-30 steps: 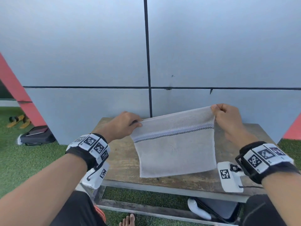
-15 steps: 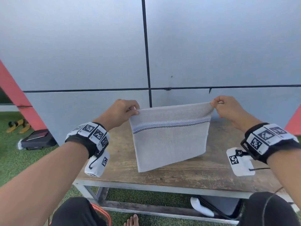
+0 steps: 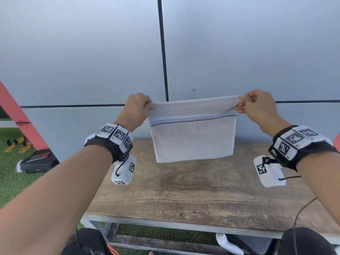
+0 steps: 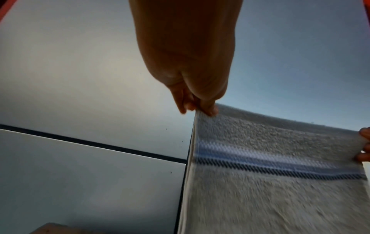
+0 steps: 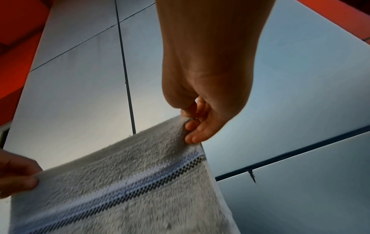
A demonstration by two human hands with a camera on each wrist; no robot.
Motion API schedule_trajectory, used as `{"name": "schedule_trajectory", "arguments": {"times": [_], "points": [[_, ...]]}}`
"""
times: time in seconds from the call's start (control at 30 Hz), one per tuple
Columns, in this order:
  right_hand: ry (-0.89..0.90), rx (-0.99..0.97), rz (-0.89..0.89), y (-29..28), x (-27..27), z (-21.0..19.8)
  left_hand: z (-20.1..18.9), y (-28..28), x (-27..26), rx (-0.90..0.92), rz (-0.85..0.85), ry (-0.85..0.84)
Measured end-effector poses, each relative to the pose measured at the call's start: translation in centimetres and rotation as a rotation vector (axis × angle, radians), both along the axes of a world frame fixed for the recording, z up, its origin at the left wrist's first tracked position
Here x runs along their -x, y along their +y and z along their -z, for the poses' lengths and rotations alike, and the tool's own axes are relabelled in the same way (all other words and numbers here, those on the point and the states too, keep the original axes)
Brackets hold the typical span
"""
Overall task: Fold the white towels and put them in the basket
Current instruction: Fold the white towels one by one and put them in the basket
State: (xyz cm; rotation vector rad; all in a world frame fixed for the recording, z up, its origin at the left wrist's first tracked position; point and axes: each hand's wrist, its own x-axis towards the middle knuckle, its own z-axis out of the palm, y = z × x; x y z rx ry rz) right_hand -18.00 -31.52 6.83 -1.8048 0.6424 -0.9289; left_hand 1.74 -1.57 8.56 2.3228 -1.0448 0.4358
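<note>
The left hand (image 3: pixel 137 105) has its grip pinched tight on the top left corner of the white towel (image 3: pixel 193 137). The right hand (image 3: pixel 257 105) has its grip pinched tight on the top right corner. The top edge is pulled straight between the two hands. The towel hangs down flat in the air, above the far part of the worktop (image 3: pixel 184 196), and its bottom edge does not touch the wood. A blue band and a dark dotted line run across it near the top. The worktop under the towel is bare wood, with open room on all sides. Behind it stands a grey wall (image 3: pixel 92 52). A dark bag (image 3: pixel 36 162) lies on the green grass (image 3: pixel 9 181) to the left. Something white (image 3: pixel 228 243) shows under the worktop.
</note>
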Motion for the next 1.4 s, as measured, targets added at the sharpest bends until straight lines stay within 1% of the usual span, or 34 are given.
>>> {"name": "schedule_trajectory", "arguments": {"times": [0.07, 0.1, 0.17, 0.23, 0.3, 0.37, 0.43, 0.5, 0.57, 0.67, 0.77, 0.87, 1.0, 1.1, 1.23, 1.4], "points": [[-0.067, 0.046, -0.018, 0.0, 0.5, 0.7, 1.0, 0.7, 0.1, 0.139, 0.035, -0.078], [-0.073, 0.064, -0.029, 0.1, 0.8, 1.3, 1.7, 1.3, 0.5, 0.184, 0.051, -0.104], [0.004, 0.116, -0.039, 0.4, 1.8, 3.3, 3.8, 2.6, 1.4, 0.177, 0.09, -0.11], [0.141, 0.194, -0.054, 0.9, 3.0, 6.1, 6.3, 4.2, 2.6, 0.077, 0.11, -0.035], [0.311, 0.289, -0.132, 1.5, 5.0, 9.0, 8.9, 5.8, 3.8, -0.071, 0.097, 0.097], [0.506, 0.407, -0.314, 2.2, 7.1, 11.6, 11.2, 7.6, 5.0, -0.257, 0.084, 0.212], [0.663, 0.468, -0.474, 2.8, 8.7, 13.5, 13.0, 8.9, 6.3, -0.396, 0.108, 0.35], [0.737, 0.457, -0.536, 3.2, 9.7, 14.7, 14.3, 9.7, 7.4, -0.478, 0.159, 0.447], [0.776, 0.412, -0.58, 3.7, 10.1, 15.2, 15.1, 10.1, 8.3, -0.517, 0.188, 0.496], [0.873, 0.355, -0.693, 4.8, 10.7, 14.6, 15.6, 10.9, 8.6, -0.564, 0.163, 0.571], [0.883, 0.25, -0.734, 5.6, 11.3, 13.8, 16.0, 11.9, 8.3, -0.558, 0.164, 0.659], [0.876, 0.214, -0.71, 5.9, 10.9, 14.1, 16.9, 12.2, 7.8, -0.513, 0.138, 0.663], [0.854, 0.196, -0.585, 5.3, 8.4, 15.6, 18.4, 10.8, 6.5, -0.382, 0.051, 0.623], [0.835, 0.28, -0.454, 4.2, 5.9, 17.3, 19.0, 9.0, 5.5, -0.3, -0.051, 0.602], [0.852, 0.384, -0.303, 3.4, 2.7, 18.6, 20.2, 6.8, 3.4, -0.265, -0.175, 0.598], [0.92, 0.374, -0.199, 2.2, -1.0, 20.7, 22.0, 4.6, 0.6, -0.274, -0.24, 0.573]]}}
